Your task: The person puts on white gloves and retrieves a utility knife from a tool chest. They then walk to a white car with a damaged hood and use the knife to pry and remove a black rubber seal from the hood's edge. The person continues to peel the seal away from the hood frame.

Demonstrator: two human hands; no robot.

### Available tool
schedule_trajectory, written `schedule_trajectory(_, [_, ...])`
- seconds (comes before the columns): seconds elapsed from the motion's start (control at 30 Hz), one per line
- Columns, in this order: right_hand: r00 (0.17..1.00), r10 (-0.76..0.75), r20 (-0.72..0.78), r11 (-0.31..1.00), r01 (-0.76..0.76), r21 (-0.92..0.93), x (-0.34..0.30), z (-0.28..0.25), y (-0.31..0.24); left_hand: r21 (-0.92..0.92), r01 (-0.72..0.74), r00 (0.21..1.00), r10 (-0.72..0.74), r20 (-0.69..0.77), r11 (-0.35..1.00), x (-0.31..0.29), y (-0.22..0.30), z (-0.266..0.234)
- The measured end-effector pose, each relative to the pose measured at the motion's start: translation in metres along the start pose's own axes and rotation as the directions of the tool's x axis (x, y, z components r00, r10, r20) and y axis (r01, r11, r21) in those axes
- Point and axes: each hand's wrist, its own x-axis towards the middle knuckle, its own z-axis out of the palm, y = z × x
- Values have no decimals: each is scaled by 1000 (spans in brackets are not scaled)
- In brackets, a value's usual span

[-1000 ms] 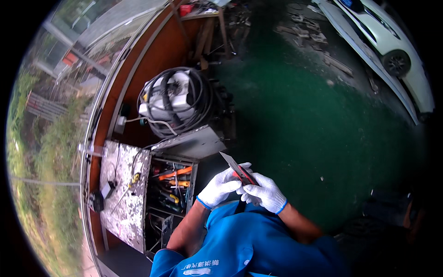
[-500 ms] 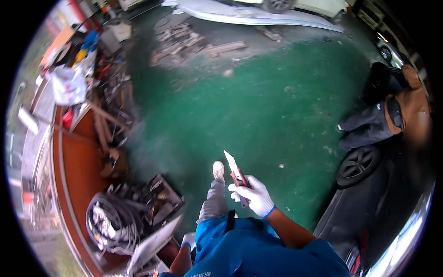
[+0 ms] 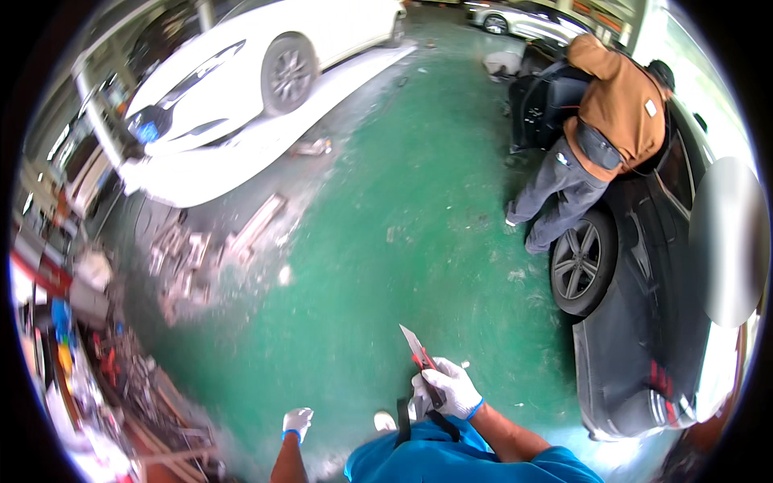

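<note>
A knife [image 3: 414, 346] with a pointed silver blade and a red and black handle is in my right hand [image 3: 452, 388]. White glove fingers wrap round the handle, and the blade points up and slightly left, away from my body. My left hand [image 3: 297, 421], gloved in white with a blue cuff, hangs low at my left side. Its fingers are loosely bent and nothing shows in them. Below both hands lies the green floor [image 3: 362, 282]; the tip of my white shoe [image 3: 385, 421] shows between them.
On the right a person [image 3: 616, 121] in a brown top leans into a dark car [image 3: 644, 266] with its door open. A white car [image 3: 266, 64] stands on a pale platform at the far left. Wood scraps [image 3: 258, 225] and a cluttered heap [image 3: 153, 386] lie on the left.
My view has turned right and risen, so the dark car, the person and the white car show more fully. My left hand has swung forward into sight. The knife stays in my right hand.
</note>
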Motion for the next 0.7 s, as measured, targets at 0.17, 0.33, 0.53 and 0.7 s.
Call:
schedule_trajectory(0.17, [991,-89,-102,992,97,85,121,-51,-70,-905,415,773,-561,296,93,225,-18,-153])
schedule_trajectory(0.33, [992,-19,-126,1000,16,-25,252,-56,-208,-735,495,803,-79,591,-464,343,-41,-164])
schedule_trajectory(0.53, [993,-35,-113,981,12,-195,392,-46,-380,-499,712,681,-312,662,494,467,35,-169])
schedule_trajectory(0.7, [999,21,-33,983,-27,-183,549,-45,-475,-436,673,689,-291,664,598,618,22,-207])
